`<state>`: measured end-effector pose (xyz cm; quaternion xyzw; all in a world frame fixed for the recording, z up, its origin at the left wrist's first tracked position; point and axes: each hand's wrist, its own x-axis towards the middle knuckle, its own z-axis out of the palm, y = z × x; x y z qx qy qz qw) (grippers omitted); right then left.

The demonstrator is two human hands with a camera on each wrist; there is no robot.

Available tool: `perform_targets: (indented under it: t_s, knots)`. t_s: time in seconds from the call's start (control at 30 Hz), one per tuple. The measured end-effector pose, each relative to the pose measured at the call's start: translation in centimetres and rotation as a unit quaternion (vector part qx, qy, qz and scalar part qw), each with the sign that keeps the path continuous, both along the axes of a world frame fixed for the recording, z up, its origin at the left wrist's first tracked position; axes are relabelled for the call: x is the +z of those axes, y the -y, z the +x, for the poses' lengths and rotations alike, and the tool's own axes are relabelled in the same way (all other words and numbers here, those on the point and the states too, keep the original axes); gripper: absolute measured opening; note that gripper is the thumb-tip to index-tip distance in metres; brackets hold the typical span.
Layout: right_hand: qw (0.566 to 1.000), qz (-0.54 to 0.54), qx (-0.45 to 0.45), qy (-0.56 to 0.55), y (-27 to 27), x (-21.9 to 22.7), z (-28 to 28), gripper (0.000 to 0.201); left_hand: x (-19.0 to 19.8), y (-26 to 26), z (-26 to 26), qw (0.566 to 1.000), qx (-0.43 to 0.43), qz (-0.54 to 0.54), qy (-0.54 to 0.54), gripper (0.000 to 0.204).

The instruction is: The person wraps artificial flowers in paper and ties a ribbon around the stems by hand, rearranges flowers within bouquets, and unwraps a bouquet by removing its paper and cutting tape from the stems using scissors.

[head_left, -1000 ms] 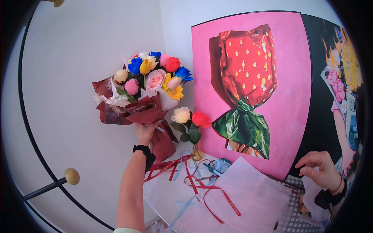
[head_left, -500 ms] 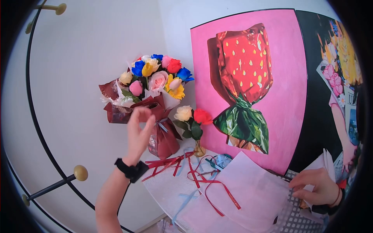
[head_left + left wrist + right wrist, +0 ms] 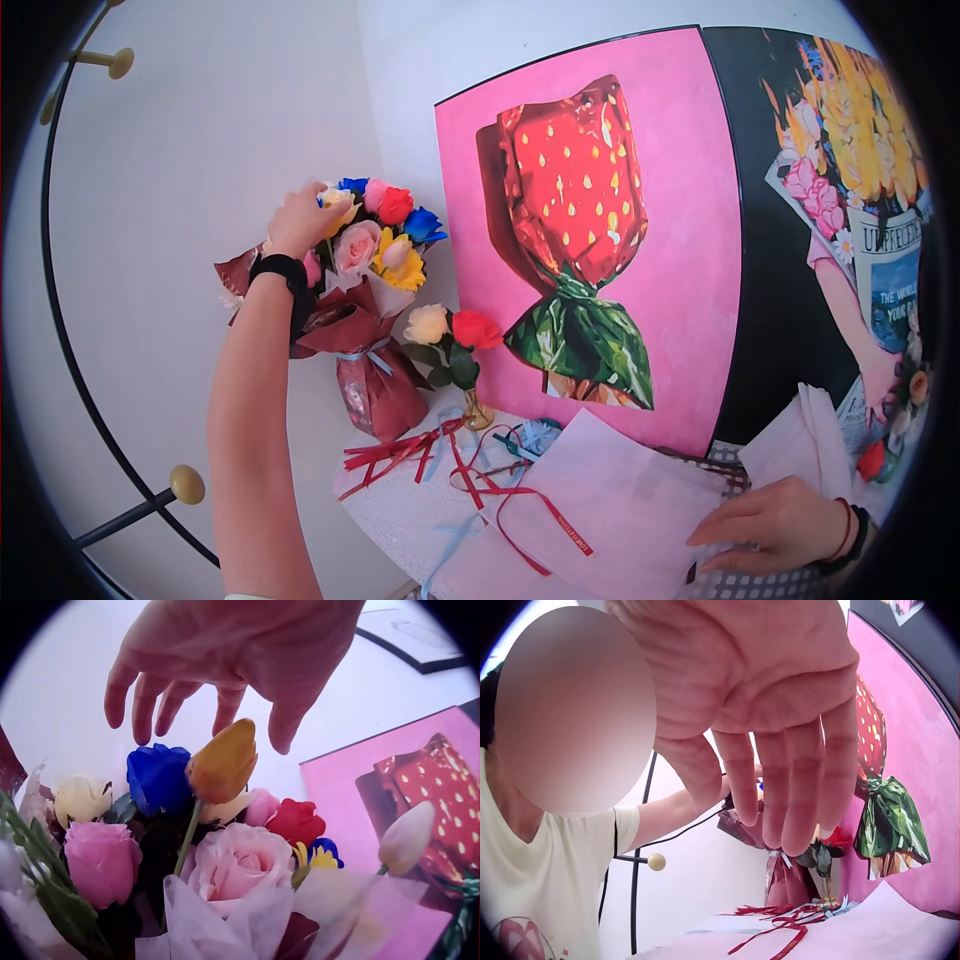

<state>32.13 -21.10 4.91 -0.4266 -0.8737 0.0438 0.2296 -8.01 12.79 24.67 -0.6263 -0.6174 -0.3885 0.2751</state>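
A flower bouquet in dark red wrapping (image 3: 380, 400), tied with a light blue ribbon, stands on the table against the wall. Over its blooms reaches my left hand (image 3: 298, 222), fingers spread downward. In the left wrist view those fingertips hang just above a blue rose (image 3: 159, 780) and a yellow tulip (image 3: 223, 761), gripping neither; a large pink rose (image 3: 240, 862) sits lower. My right hand (image 3: 770, 525) hovers low over pale pink wrapping paper (image 3: 620, 490), its fingers loosely extended and holding nothing in the right wrist view.
Right of the bouquet, a small glass vase (image 3: 478, 412) holds a cream and a red rose. Red ribbons (image 3: 400, 450) and light blue ones lie tangled in front. A pink candy painting (image 3: 690, 250) stands behind the table. At left is a black rack with a wooden knob (image 3: 186, 485).
My left hand has left the bouquet's wrapped stem and risen to the flowers. My right hand has come down and leftward over the paper. The head view has turned slightly right.
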Motion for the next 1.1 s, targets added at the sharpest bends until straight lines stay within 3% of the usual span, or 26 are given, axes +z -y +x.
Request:
perform_targets:
  t_s: [0.1,0.37,0.77,0.83,0.93,1.03,1.07,1.1]
  knots:
    - [1.0,-0.025,-0.012,0.007,0.2,0.3,0.1,0.022,-0.7,-0.2,0.6,0.999,0.013,0.004,-0.029,0.05]
    - [0.999,-0.03,-0.02,0.03,0.0,-0.3,0.6,0.022,-0.5,-0.8,-0.7,0.996,0.087,-0.02,0.029,0.044]
    - [0.999,-0.002,-0.017,0.038,0.1,-0.4,1.2,0.025,-1.9,1.6,2.2,0.992,0.078,0.104,-0.007,0.045]
    - [0.999,0.021,-0.008,0.034,0.2,-0.1,1.1,0.026,-1.8,2.6,4.0,0.991,0.036,0.116,-0.05,0.047]
    - [0.997,-0.038,-0.055,0.028,0.9,1.0,0.8,0.026,-2.8,4.8,8.0,0.978,-0.14,0.13,-0.087,0.044]
    - [0.997,-0.037,-0.054,0.05,1.4,1.3,0.9,0.025,-6.6,9.3,13.9,0.925,-0.32,0.179,-0.105,0.035]
    - [0.998,0.012,-0.041,0.049,1.6,1.0,1.0,0.025,-7.8,12.0,15.6,0.912,-0.388,0.107,-0.077,0.033]
    - [0.997,0.059,-0.025,0.046,1.8,0.8,1.0,0.026,-9.2,13.5,17.0,0.883,-0.452,0.105,-0.071,0.033]
